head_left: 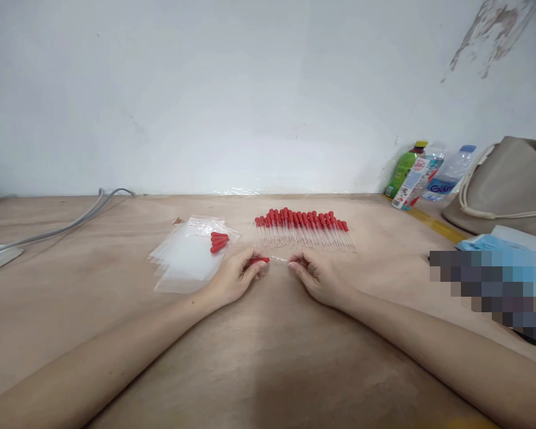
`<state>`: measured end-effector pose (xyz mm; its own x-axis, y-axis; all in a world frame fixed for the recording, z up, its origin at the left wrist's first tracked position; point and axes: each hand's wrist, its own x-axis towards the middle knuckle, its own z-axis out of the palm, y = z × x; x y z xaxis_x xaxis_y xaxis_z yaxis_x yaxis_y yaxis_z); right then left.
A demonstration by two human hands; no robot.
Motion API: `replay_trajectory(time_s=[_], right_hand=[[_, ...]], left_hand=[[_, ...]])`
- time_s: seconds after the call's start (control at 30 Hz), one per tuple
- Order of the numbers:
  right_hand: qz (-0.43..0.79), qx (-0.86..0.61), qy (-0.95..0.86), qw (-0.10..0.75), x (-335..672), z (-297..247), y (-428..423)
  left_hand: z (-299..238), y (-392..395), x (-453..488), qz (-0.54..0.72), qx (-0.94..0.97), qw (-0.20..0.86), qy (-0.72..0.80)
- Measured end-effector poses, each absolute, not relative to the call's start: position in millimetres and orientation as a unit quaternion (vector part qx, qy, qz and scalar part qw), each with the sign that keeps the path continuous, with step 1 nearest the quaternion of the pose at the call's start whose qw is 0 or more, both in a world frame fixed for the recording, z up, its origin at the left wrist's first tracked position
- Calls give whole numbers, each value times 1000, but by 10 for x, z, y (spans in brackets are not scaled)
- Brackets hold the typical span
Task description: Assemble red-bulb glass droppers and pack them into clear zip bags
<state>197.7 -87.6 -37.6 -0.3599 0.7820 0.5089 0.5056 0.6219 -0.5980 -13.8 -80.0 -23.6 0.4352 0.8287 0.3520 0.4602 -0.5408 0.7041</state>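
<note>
Over the middle of the table, my left hand [241,275] pinches a red rubber dropper bulb [261,260], its open end facing right. My right hand [315,275] closes on a clear glass dropper tube [279,259], whose end points left at the bulb. A narrow gap shows between bulb and tube. Behind my hands lies a row of droppers [301,220] with red bulbs at the back and clear tubes toward me. Left of my left hand, several loose red bulbs [218,241] rest on a fanned stack of clear plastic bags [183,256].
Against the wall at the right stand a green bottle [402,173], a carton [411,185] and a clear bottle [449,176]. A grey-brown bag [504,185] and a blue packet [486,243] are nearer. Grey cables [80,219] cross the far left.
</note>
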Motion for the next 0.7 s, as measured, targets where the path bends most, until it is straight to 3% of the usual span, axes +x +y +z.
replay_trajectory(time_s=[0.53,0.7], right_hand=[[206,-392,-821,361,1994,-350,-866],[160,-404,-837,333,2008,-345,-828]], left_hand=[[-320,-795,-135,368,768,370,371],[-342,-807,-134,358,764,384,375]])
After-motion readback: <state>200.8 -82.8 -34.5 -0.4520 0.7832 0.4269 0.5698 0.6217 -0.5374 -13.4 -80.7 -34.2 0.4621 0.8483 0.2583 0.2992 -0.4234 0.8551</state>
